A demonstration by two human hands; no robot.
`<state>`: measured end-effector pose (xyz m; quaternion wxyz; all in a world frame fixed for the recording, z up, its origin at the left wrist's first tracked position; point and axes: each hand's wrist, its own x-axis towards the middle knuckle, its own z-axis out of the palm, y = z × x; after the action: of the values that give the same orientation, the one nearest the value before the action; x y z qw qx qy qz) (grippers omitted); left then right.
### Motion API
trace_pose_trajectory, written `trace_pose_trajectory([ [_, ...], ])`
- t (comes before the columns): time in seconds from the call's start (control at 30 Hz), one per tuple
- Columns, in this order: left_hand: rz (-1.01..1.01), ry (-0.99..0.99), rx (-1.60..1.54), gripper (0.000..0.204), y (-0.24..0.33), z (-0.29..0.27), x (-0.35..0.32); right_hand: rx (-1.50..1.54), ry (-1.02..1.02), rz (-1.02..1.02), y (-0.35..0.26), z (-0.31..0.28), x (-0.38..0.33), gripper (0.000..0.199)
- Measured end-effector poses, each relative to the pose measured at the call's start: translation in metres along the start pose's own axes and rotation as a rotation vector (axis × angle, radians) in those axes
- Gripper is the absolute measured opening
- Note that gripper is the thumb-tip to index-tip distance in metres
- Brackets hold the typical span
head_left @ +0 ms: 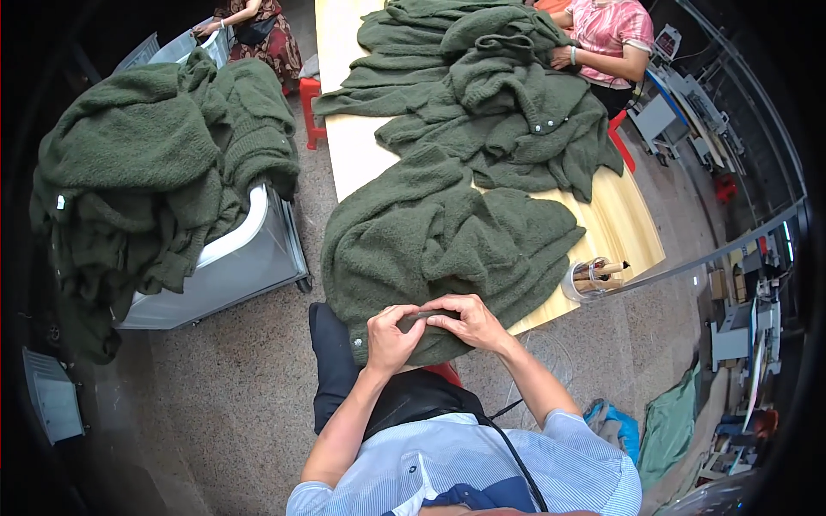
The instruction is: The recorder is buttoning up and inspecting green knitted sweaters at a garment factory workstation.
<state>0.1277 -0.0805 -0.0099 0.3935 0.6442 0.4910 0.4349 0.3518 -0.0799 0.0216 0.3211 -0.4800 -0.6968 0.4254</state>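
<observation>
- I see 1 dark green fuzzy knit garment in hand; it lies on the near end of the tabletop, its hem hanging over the edge toward my lap.
- Left hand & right hand both pinch the hem edge, fingers curled shut on the fabric, thumbs on top; hands almost touching each other.
- Small pale buttons show on the hem just left of the left hand; count too small to tell.
- Behind it, a 2nd heap of green garments further up the tabletop; indiv. pieces can't be counted.
- 3rd heap of same green knit spills over a white bin on my left.
- 1 clear round container w/ wooden-looking sticks sits at the tabletop's near right corner.
- Tabletop: light wood, long, running away from me. Floor: speckled grey stone.
- 2 other ppl: one in a pink top seated at the right of the tabletop, hand on the far heap; one in a dark patterned dress at top left.
- Red stool by the tabletop's left side; sewing machines along the right wall.
- Pose: both forearms come up from bottom, elbows out, wrists angled inward, meeting above my lap.
</observation>
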Motion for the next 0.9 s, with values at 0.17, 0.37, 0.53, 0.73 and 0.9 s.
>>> trace_pose_trajectory([
  [0.17,-0.088,-0.046,-0.052,0.026,0.001,-0.007,0.004,0.047,0.076,0.010,0.009,0.012,-0.001,0.022],
  [0.37,-0.098,-0.120,-0.112,0.024,-0.002,-0.010,0.008,0.038,0.152,0.010,0.013,0.018,-0.001,0.020],
  [0.53,-0.146,-0.170,-0.159,0.023,0.001,-0.014,0.011,0.054,0.186,0.054,0.007,0.020,-0.003,0.018],
  [0.73,-0.162,-0.172,-0.198,0.025,-0.007,-0.012,0.013,0.053,0.248,0.015,0.016,0.028,-0.001,0.018],
  [0.9,-0.205,-0.235,-0.276,0.023,-0.012,-0.009,0.019,0.148,0.185,0.111,0.015,0.016,-0.003,0.019],
])
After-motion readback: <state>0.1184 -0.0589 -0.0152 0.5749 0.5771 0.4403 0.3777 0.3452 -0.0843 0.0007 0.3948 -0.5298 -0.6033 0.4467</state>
